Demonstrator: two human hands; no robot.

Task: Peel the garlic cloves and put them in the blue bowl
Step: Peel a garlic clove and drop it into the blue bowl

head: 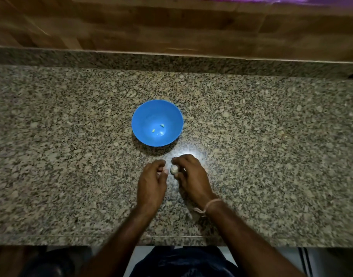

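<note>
Head view: a small whitish garlic piece [174, 169] is pinched in the right hand [191, 176] grip, low over the speckled granite tabletop [71, 156]. It is held near the round blue plastic bowl [143, 116], where pale peeled cloves [158, 129] lie. The left hand [151, 184] is curled beside it; its hold cannot be told. The skin is best caught at the tip and lifted lightly.

The table [271, 156] is speckled granite, polished enough to throw back a bright glare near its front edge. The blue bowl [143, 108] looks like smooth plastic with a soft sheen, the wall [131, 23] behind shows wood grain, and a thin thread band [210, 203] circles one wrist.
</note>
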